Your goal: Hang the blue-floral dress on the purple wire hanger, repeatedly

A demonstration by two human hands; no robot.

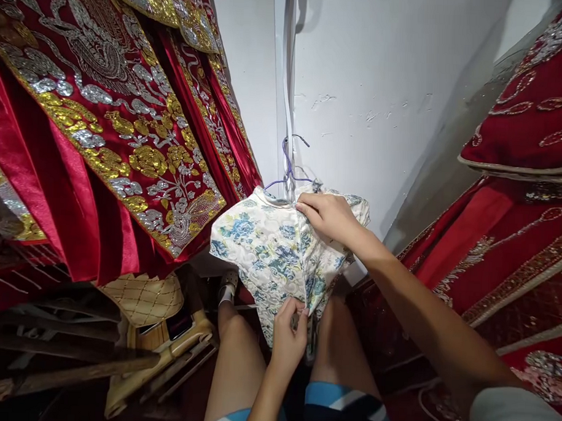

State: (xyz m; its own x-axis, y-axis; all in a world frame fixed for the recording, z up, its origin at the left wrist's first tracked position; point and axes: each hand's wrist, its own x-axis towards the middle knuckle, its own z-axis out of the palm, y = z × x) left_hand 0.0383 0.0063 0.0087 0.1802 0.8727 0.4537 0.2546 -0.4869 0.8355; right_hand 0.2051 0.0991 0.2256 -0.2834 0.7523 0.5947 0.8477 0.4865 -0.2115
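1. Floral top (270, 247): center of the frame, on a purple hanger (289, 168), neckline up, hem down between the person's knees. Can't tell what carries the hanger.
2. Step in hand, my read: working the front edge (302, 254) of the top, gripped at two spots, neckline and lower down.
3. Doing it well: light, even tension between the two grips, edge straight, no twist. Upper grip should anchor, lower one do the fine work. Pull along the edge, not sideways, or the shoulders may slide on the hanger. Thin-looking cloth, so a fingertip pinch beats a fist.
4. Right hand (327, 215): just above frame center, nearly closed, thumb and fingers pinching the edge by the neckline, palm low over the cloth.
5. Left hand (288, 336): lower center, fingers curled, thumb and index nipping the edge, small gap inside the curl. Can't see whether a fastener sits there.
6. Around it: red embroidered garment (148, 163) upper left, another red garment (533, 121) upper right.
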